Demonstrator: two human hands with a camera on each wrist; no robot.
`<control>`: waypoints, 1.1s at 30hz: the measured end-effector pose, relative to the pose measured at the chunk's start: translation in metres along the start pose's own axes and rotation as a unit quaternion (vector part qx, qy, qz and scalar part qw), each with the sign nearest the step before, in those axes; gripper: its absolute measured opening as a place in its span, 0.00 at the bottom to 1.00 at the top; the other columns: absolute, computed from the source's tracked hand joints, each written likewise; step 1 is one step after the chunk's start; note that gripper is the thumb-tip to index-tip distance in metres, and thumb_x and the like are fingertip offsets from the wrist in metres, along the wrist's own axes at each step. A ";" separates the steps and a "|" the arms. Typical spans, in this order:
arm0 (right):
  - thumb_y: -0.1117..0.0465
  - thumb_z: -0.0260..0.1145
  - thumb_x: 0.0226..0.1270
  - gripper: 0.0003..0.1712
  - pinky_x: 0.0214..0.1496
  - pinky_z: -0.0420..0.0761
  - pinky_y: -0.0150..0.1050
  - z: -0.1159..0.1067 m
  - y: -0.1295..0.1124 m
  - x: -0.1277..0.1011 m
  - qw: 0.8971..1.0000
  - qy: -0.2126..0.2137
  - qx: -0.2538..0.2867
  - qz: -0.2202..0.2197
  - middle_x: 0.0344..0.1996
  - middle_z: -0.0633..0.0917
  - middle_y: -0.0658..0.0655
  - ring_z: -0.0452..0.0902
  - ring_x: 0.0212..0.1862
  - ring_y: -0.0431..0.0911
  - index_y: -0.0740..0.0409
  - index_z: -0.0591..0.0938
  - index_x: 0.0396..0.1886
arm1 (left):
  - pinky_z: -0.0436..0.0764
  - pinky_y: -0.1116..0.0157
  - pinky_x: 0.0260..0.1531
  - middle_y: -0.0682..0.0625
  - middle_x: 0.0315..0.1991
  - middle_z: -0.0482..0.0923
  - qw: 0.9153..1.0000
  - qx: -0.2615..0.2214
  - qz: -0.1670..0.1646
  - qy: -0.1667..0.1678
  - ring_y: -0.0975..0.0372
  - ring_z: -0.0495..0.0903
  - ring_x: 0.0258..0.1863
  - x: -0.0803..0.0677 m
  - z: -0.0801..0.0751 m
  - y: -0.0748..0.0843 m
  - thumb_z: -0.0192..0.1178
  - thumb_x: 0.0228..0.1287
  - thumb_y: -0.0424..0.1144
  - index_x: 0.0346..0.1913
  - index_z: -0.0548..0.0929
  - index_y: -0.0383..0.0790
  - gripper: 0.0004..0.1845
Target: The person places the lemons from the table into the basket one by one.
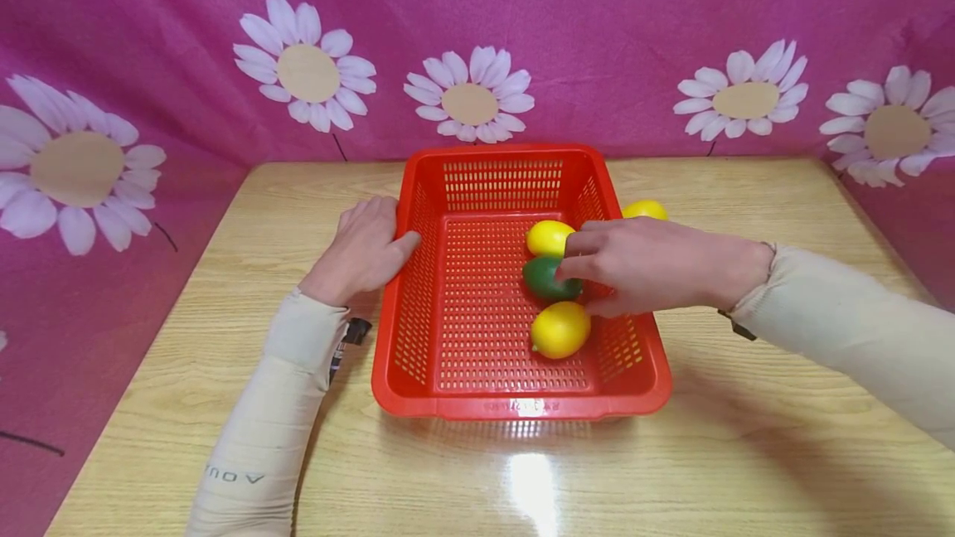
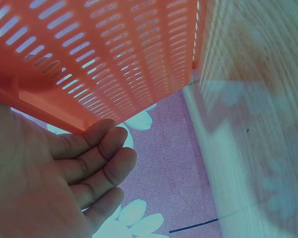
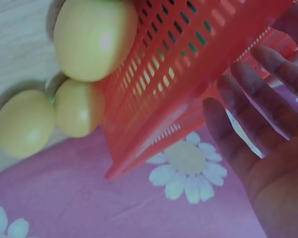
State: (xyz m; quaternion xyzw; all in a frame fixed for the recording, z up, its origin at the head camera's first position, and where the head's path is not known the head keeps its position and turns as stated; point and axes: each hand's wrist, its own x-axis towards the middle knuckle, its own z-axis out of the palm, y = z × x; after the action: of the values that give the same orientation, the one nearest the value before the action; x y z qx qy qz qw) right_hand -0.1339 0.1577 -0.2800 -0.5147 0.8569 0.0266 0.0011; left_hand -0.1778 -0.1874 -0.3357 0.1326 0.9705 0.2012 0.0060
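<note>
Right hand (image 1: 642,263) over the red perforated plastic basket (image 1: 522,407)!
Its fingers are parted, holding nothing, over a dark-green oval fruit (image 1: 547,278) between two glossy yellow lemons (image 1: 561,330) inside; the left hand (image 1: 361,251) (thumb inside, bent fingers outside) grips the basket's left.

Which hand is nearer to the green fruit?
Right: the right hand is at the green fruit; the left hand is across the red basket, at its left rim.

Counter (image 1: 261,255): lt. wood grain, glossy; glare spot (image 1: 533,487) at near ctr. Backdrop (image 1: 597,7): magenta cloth w/ white daisies (image 1: 307,73), beyond far edge, also L & R.
</note>
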 end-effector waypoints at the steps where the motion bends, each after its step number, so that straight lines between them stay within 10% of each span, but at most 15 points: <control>1: 0.53 0.81 0.56 0.23 0.42 0.85 0.38 -0.001 0.002 -0.001 1.000 0.004 -0.001 0.004 0.43 0.86 0.48 0.77 0.43 0.41 0.49 0.88 0.52 | 0.67 0.49 0.58 0.42 0.44 0.74 1.000 0.000 0.000 0.001 0.50 0.71 0.49 0.000 0.000 0.000 0.47 0.72 0.46 0.51 0.74 0.34 0.18; 33: 0.58 0.81 0.54 0.20 0.45 0.88 0.47 0.000 0.074 -0.035 0.994 0.083 -0.013 0.065 0.40 0.90 0.51 0.86 0.41 0.46 0.50 0.88 0.47 | 0.65 0.49 0.58 0.42 0.43 0.74 1.000 0.003 0.002 -0.001 0.50 0.71 0.49 0.001 0.001 -0.002 0.47 0.72 0.45 0.50 0.74 0.34 0.17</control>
State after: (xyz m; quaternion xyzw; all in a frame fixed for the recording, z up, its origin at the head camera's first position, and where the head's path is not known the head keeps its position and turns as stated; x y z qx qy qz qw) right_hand -0.1827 0.2234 -0.2756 -0.4586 0.8851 -0.0051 -0.0789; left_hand -0.1793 -0.1884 -0.3375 0.1347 0.9708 0.1985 0.0065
